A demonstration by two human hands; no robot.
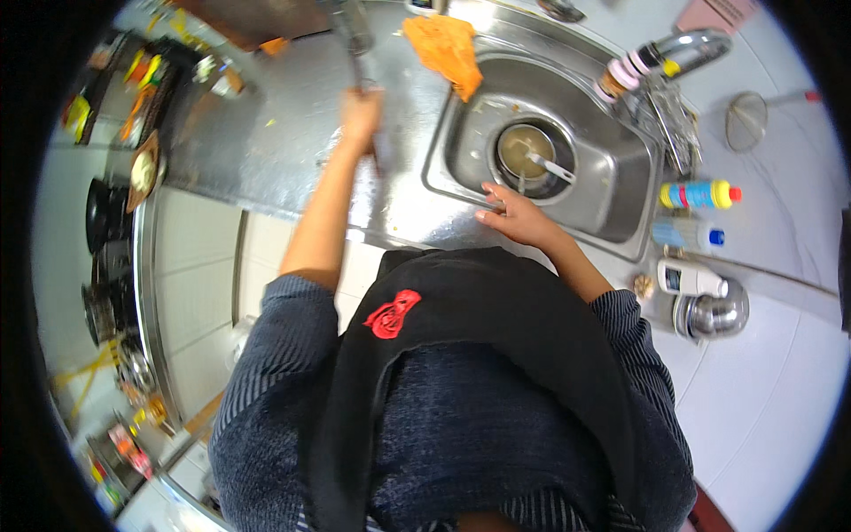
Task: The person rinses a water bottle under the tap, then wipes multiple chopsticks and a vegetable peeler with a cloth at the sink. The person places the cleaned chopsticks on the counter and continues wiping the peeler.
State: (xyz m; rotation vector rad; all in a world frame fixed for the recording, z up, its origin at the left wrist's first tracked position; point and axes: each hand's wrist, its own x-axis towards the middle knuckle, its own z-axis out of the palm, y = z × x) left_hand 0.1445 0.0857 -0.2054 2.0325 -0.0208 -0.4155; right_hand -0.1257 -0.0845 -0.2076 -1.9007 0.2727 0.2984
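Observation:
My left hand [362, 120] is closed around a long, thin dark object over the steel counter [279, 126], left of the sink; blur hides what the object is. My right hand [522, 216] holds nothing, its fingers spread at the near rim of the stainless steel sink [618, 166]. Inside the basin stands a metal pot [500, 156] of cloudy liquid, and a white-handled utensil [555, 167] leans in it. An orange cloth [444, 50] hangs over the sink's far left corner.
A faucet [698, 50] rises at the back right. Right of the sink lie a yellow-capped blue bottle [698, 195], a white bottle [691, 277] and a glass jar [718, 309]. A strainer [746, 122] hangs by the wall. A wooden dish [143, 171] sits at the counter's left end.

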